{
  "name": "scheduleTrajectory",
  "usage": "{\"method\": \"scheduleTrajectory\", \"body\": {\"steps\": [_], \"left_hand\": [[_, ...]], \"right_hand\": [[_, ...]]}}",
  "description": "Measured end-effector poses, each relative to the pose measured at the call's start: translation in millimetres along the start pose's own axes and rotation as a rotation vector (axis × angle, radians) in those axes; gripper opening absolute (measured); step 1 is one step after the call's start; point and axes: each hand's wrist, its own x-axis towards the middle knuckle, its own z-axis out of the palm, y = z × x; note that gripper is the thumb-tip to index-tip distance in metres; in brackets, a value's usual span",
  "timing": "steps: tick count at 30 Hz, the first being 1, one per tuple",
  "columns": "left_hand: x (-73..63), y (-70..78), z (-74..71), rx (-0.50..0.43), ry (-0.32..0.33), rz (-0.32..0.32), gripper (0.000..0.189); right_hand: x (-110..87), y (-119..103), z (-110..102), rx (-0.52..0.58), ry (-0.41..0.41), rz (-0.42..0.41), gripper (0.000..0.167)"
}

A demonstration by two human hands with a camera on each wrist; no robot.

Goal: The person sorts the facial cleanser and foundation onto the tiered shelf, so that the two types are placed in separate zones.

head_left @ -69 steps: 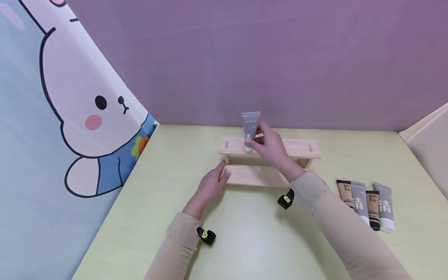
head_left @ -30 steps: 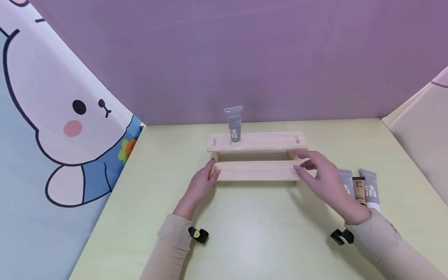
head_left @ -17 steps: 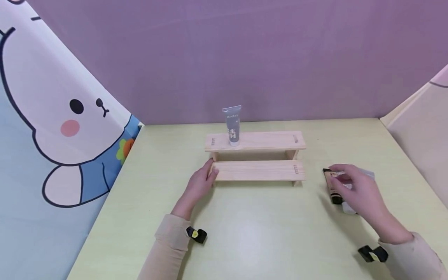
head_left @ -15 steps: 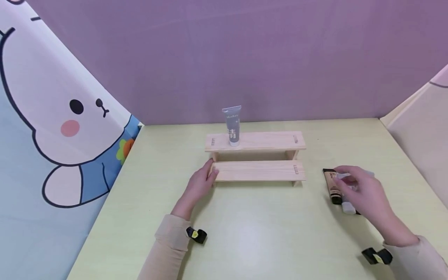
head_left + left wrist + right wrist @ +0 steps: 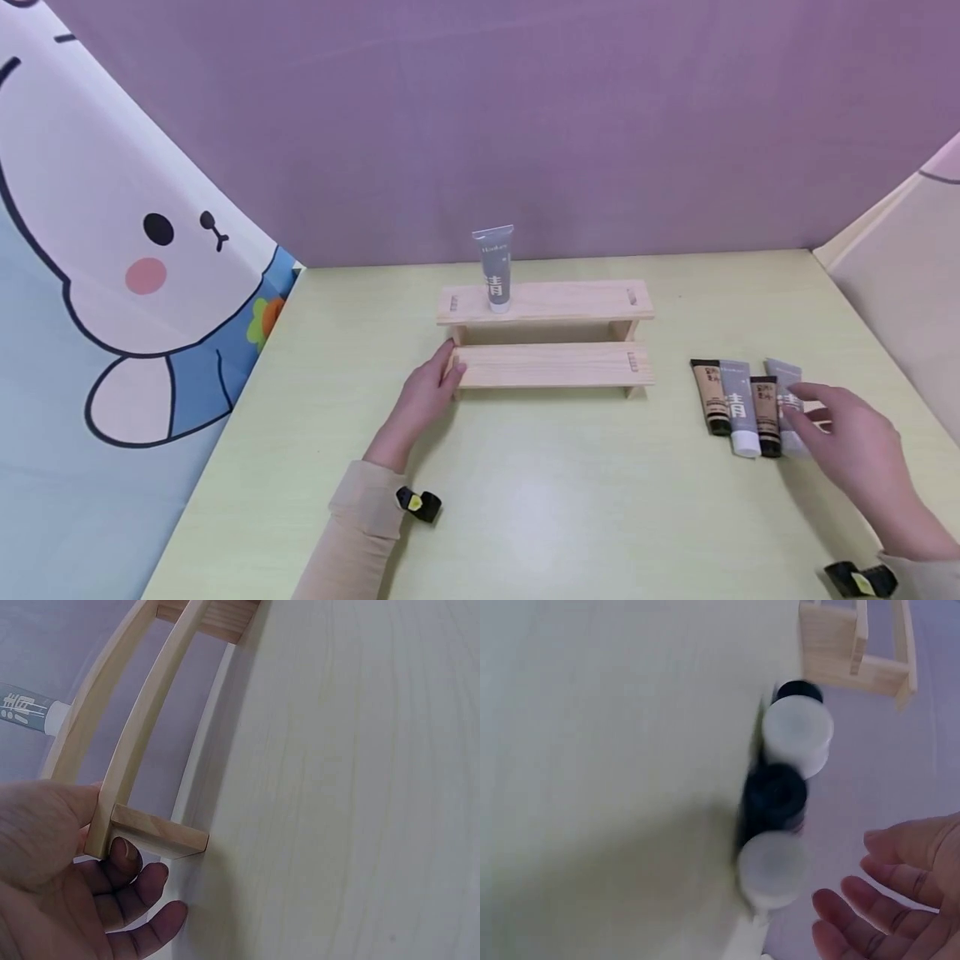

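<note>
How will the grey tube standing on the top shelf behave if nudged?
The grey tube would probably tip easily, standing tall on its narrow white cap. It flattens toward the top, so it likely gives when squeezed.

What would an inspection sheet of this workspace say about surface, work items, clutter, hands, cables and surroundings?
Surface: pale table
Work items: wooden rack, a standing tube on its upper shelf; at right, two gray tubes and two brown tubes lying side by side
Clutter: nothing seen
Hands: left hand grips the rack's left end; right hand at the rightmost tube, not gripping it
Cables: nothing seen
Surroundings: purple backdrop; rabbit print at left
</note>
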Motion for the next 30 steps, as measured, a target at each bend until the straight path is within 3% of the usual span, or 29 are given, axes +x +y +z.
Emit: {"method": "scheduleTrajectory", "body": {"steps": [7,22,30], "left_hand": [[-1.2,-1.0,-2.0,-0.014,-0.001,0.017,0.057],[-2.5,0.1,-1.6,-0.01,0.013,0.044,0.057],[-2.9,0.0,0.4,0.006,0.018,0.048,0.056]], "right_hand": [[-2.8,13,1,-0.035,-0.039,0.073,0.035],[9.9,28,-1,-0.016,-0.335,0.256,0.071],[6.2,29,3,-0.028,-0.304,0.277,0.066]]}}
